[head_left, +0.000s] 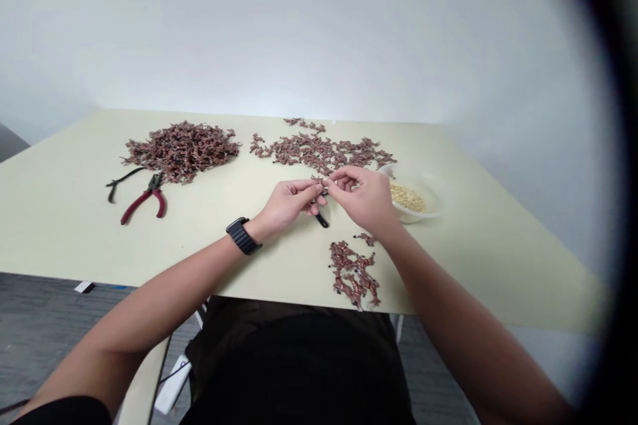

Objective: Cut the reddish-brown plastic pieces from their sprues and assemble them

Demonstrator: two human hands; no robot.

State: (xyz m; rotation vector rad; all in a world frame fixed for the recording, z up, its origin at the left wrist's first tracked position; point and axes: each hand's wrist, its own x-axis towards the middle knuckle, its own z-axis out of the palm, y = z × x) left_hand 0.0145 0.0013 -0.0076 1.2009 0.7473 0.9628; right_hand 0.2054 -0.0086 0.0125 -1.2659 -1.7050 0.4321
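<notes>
My left hand (294,204), with a dark watch on its wrist, pinches a small brown figure (319,180) over the middle of the table. My right hand (361,196) meets it there, thumb and forefinger pressed together at the figure's right side; what these fingertips hold is too small to make out. A black handle (321,220) shows below my left fingers. Just right of my right hand, a clear bowl (429,214) holds small gold-coloured pieces (406,198). Nearer me lies a small group of brown figures (353,273).
A large heap of brown figures (182,149) sits at the back left, and a looser spread (314,151) lies behind my hands. Red-handled pliers (144,199) and a black tool (122,180) lie at the left. The pale table's (239,284) front edge is close to my body.
</notes>
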